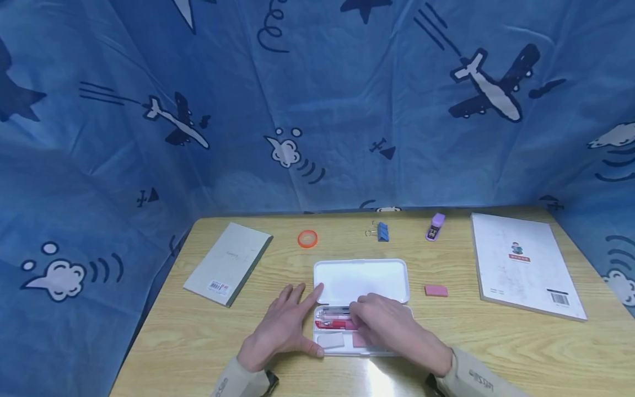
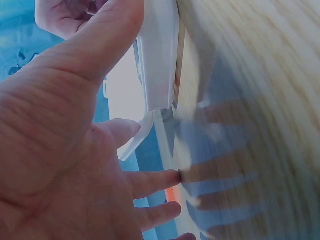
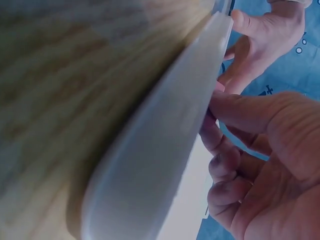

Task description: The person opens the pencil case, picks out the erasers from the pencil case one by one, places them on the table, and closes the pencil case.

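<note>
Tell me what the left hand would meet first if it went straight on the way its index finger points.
Most likely the open white lid of the pencil case: the left hand has its index fingertip right at the lid's left edge, though whether they touch is hard to judge.

The open case (image 1: 347, 353) lies before me on the table (image 1: 173, 353), my left hand (image 1: 284, 326) at its left end, my right hand (image 1: 381, 320) over its right half; inside, pens (image 1: 331, 325) lie behind an eraser (image 1: 331, 340). A notebook (image 1: 228, 264) lies left, a tape roll (image 1: 307, 246) and clip (image 1: 383, 232) behind, a loose eraser (image 1: 436, 290), then a book (image 1: 526, 270), right.
</note>
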Demonstrator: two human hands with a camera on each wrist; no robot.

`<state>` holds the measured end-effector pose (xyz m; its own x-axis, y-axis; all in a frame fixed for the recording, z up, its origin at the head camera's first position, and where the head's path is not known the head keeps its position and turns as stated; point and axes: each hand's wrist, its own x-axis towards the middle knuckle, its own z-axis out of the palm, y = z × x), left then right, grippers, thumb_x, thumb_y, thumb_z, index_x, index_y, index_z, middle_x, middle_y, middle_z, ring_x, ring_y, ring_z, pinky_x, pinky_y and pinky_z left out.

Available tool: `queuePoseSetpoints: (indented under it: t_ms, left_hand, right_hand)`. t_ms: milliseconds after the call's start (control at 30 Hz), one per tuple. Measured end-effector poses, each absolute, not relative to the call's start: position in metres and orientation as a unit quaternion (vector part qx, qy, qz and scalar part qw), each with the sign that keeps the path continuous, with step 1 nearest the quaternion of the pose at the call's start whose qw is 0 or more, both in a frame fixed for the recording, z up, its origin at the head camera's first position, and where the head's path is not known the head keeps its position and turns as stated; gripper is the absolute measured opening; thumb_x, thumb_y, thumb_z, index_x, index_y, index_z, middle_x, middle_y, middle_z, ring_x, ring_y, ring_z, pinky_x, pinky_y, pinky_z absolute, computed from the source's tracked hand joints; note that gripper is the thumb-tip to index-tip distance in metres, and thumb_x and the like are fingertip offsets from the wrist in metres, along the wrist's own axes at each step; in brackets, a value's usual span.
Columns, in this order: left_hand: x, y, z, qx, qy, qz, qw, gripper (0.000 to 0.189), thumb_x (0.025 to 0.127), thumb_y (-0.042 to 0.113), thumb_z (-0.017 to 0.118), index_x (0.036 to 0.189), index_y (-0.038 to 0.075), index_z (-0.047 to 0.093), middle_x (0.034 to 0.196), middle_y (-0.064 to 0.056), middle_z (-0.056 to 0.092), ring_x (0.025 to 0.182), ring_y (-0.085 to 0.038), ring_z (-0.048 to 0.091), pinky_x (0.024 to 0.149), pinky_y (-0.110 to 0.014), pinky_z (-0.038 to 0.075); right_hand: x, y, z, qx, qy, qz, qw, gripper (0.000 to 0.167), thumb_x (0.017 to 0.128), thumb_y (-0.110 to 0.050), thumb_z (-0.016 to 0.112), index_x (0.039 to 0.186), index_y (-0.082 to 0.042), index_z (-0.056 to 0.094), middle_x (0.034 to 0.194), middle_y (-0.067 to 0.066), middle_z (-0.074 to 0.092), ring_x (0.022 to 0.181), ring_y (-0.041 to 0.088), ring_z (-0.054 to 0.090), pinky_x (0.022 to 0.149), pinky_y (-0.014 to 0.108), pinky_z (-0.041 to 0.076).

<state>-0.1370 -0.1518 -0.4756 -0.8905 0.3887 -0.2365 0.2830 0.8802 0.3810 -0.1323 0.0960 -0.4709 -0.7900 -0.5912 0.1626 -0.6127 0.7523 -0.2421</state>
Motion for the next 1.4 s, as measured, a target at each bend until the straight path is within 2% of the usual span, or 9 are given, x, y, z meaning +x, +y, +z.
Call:
queuePoseSetpoints:
  t_ms: [167,367,533,700,833,1067,1267,1400]
  left_hand:
    - [-0.137,-0.151,-0.475,0.175,0.955,0.178,0.158,0.134,0.054,0.066,0.090,0.163,0.031,0.020,0.165,-0.023,0.026,0.151,-0.054,0.018,0.118,-0.070,0.027]
    - [-0.137,-0.149,-0.476,0.174,0.954,0.180,0.162,0.135,0.054,0.066,0.090,0.163,0.033,0.019,0.166,-0.023,0.025,0.152,-0.053,0.017,0.119,-0.070,0.026]
    - [-0.138,-0.148,-0.476,0.177,0.955,0.179,0.159,0.135,0.053,0.065,0.091,0.163,0.032,0.020,0.166,-0.023,0.025,0.152,-0.053,0.018,0.119,-0.070,0.026]
    - [-0.138,-0.146,-0.475,0.179,0.955,0.178,0.159,0.135,0.054,0.064,0.091,0.163,0.031,0.020,0.165,-0.023,0.026,0.152,-0.053,0.018,0.119,-0.069,0.026]
    - [-0.138,-0.146,-0.474,0.179,0.955,0.175,0.159,0.135,0.054,0.064,0.091,0.163,0.031,0.019,0.166,-0.023,0.026,0.152,-0.053,0.019,0.119,-0.069,0.027]
    - [-0.138,-0.148,-0.476,0.170,0.956,0.173,0.162,0.135,0.053,0.066,0.091,0.163,0.033,0.019,0.166,-0.024,0.025,0.152,-0.052,0.019,0.120,-0.069,0.025]
    - [-0.139,-0.150,-0.478,0.159,0.957,0.174,0.172,0.135,0.053,0.067,0.090,0.163,0.035,0.018,0.167,-0.023,0.024,0.152,-0.052,0.017,0.120,-0.069,0.024]
    - [-0.139,-0.149,-0.479,0.159,0.956,0.177,0.173,0.135,0.053,0.067,0.090,0.163,0.035,0.018,0.166,-0.023,0.024,0.153,-0.052,0.017,0.120,-0.069,0.023]
  right_hand:
    - [-0.131,0.097,-0.472,0.326,-0.932,0.150,0.045,0.028,0.077,-0.012,0.081,0.069,-0.023,0.056,0.065,-0.014,0.049,0.058,0.003,0.041,0.049,0.018,0.035]
    - [-0.130,0.108,-0.464,0.321,-0.931,0.168,0.041,0.024,0.078,-0.008,0.080,0.076,-0.024,0.062,0.070,-0.015,0.056,0.061,0.001,0.046,0.053,0.019,0.040]
    - [-0.135,0.136,-0.451,0.307,-0.925,0.217,0.044,0.023,0.081,-0.004,0.080,0.080,-0.022,0.065,0.075,-0.014,0.061,0.066,-0.001,0.050,0.058,0.018,0.046]
    - [-0.145,0.180,-0.441,0.257,-0.937,0.231,0.044,0.025,0.077,0.001,0.081,0.078,-0.020,0.067,0.074,-0.011,0.065,0.066,0.001,0.054,0.061,0.020,0.050]
    - [-0.153,0.221,-0.438,0.210,-0.950,0.226,0.042,0.023,0.077,-0.001,0.081,0.075,-0.020,0.068,0.071,-0.011,0.065,0.064,0.004,0.054,0.059,0.024,0.049]
    - [-0.165,0.280,-0.445,0.143,-0.971,0.189,0.028,0.022,0.080,-0.004,0.080,0.073,-0.020,0.067,0.067,-0.010,0.062,0.061,0.010,0.048,0.056,0.027,0.039]
    - [-0.173,0.299,-0.456,0.132,-0.976,0.174,-0.016,0.018,0.080,-0.002,0.078,0.076,-0.017,0.069,0.072,-0.006,0.066,0.065,0.012,0.051,0.058,0.030,0.042]
    - [-0.175,0.302,-0.463,0.140,-0.976,0.167,-0.019,0.020,0.076,0.000,0.079,0.074,-0.017,0.069,0.071,-0.006,0.066,0.067,0.012,0.051,0.060,0.033,0.043]
